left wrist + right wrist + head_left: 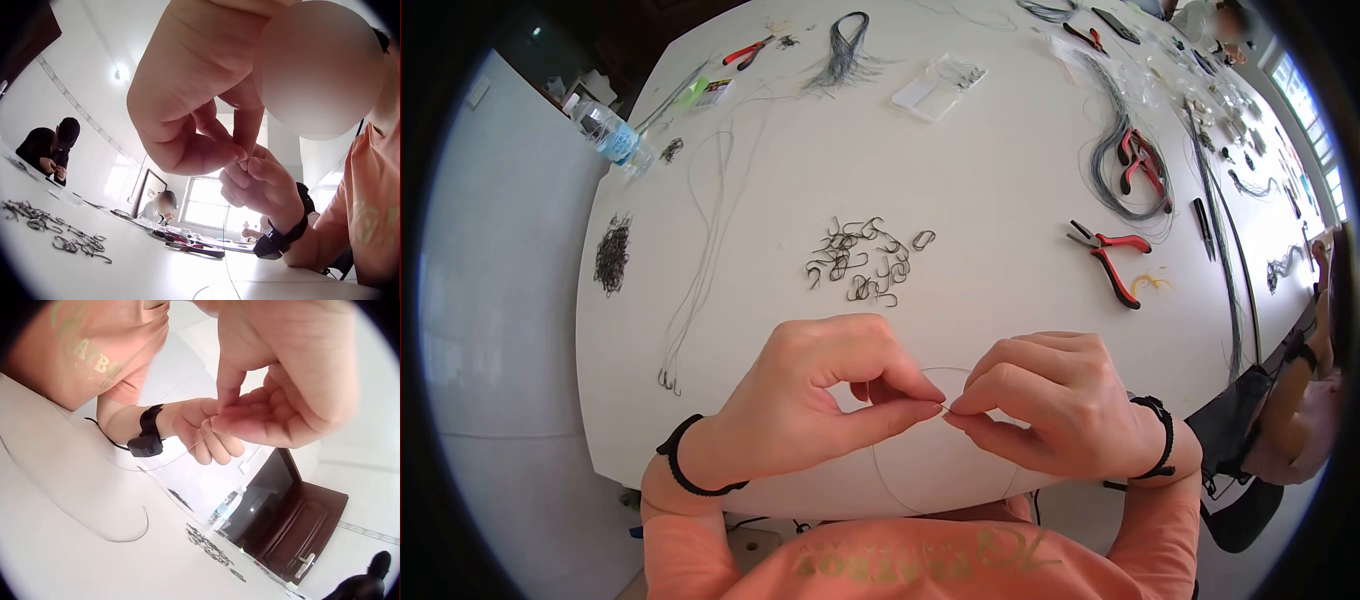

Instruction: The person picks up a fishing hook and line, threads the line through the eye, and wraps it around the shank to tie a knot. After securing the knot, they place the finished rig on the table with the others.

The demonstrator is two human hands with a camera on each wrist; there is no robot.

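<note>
Both hands meet fingertip to fingertip above the near edge of the table. The left hand [840,385] pinches something small and thin between thumb and forefinger. Against it, the right hand [1050,400] pinches with its thumb and forefinger too. A thin line [882,480] hangs from the fingertips in a loose loop; in the right wrist view the line [147,469] curves away over the table. What lies inside the pinch is mostly hidden by the fingertips. Just beyond the hands is a loose pile of dark hooks [865,262].
Red-handled pliers [1112,262] lie right of the hooks, near black tweezers [1204,230]. At the left are a dark pile [612,256], long lines with hooks [700,270] and a water bottle [612,135]. A clear packet [938,88] lies farther back. Other people sit around the table.
</note>
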